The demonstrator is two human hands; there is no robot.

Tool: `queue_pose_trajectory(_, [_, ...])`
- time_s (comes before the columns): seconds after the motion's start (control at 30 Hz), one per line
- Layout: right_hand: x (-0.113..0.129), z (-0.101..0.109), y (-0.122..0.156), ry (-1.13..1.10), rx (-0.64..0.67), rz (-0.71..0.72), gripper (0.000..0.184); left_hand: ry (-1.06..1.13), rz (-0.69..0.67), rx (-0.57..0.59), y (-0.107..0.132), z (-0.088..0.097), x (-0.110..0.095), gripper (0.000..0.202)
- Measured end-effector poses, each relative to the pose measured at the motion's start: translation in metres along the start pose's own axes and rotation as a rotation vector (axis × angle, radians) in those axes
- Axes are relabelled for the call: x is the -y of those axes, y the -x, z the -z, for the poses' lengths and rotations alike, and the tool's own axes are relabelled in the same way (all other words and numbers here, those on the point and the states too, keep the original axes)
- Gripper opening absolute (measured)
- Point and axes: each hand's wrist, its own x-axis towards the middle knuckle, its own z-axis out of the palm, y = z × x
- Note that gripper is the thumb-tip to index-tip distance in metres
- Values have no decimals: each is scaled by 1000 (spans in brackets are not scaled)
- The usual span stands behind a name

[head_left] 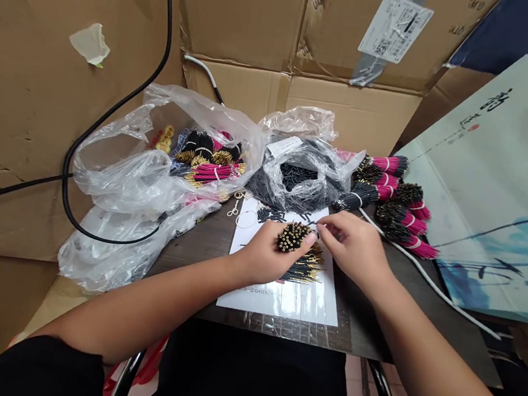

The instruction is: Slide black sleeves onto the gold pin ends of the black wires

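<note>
My left hand (pixel 263 254) is closed around a bundle of thin black wires with gold tips (pixel 292 237), tips pointing up toward me. My right hand (pixel 353 243) pinches at the bundle's right edge, fingers pressed together on something too small to name. Both hands hover over a white sheet (pixel 284 299) on a small dark table (pixel 373 331). More loose gold-tipped wires (pixel 305 271) lie on the sheet under the hands. A few small black sleeves (pixel 269 214) are scattered just behind.
Clear plastic bags hold pink and black wire bundles (pixel 212 164) and small black pieces (pixel 296 176). Tied pink-and-black bundles (pixel 400 207) lie at the right. Cardboard boxes (pixel 250 19) wall the back and left. A paper bag (pixel 506 186) stands right. A black cable (pixel 70 158) loops left.
</note>
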Motion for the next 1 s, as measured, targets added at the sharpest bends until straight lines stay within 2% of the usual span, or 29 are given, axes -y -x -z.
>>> queue_pose_trajectory(0.1, [9,-5,2,-26,11,23,14,42,-21,51,1,2,-2,39])
queue_pose_trajectory(0.2, [31,3,11,-153,-98,75,10,-32,-248,1,0,8,-6,32])
queue_pose_trajectory(0.27, [44,10,18,-253,-86,96,9,-95,-358,-43,0,12,-10,29])
queue_pose_trajectory(0.33, [54,12,23,-349,-11,92,12,-110,-399,-57,1,16,-12,31])
queue_pose_trajectory(0.43, [61,3,27,-479,147,122,20,-83,-418,-15,3,18,-13,42])
queue_pose_trajectory(0.5, [63,-8,28,-557,199,175,33,-86,-421,37,5,17,-14,44])
queue_pose_trajectory(0.57, [65,-16,28,-597,195,226,39,-100,-424,87,6,16,-14,42])
queue_pose_trajectory(0.67, [66,-20,28,-602,208,264,33,-105,-423,131,7,16,-16,41])
queue_pose_trajectory(0.8, [68,-18,31,-647,263,234,32,-71,-407,173,6,15,-18,42])
queue_pose_trajectory(1.0, [69,-21,35,-670,230,254,38,21,-411,260,2,12,-15,37])
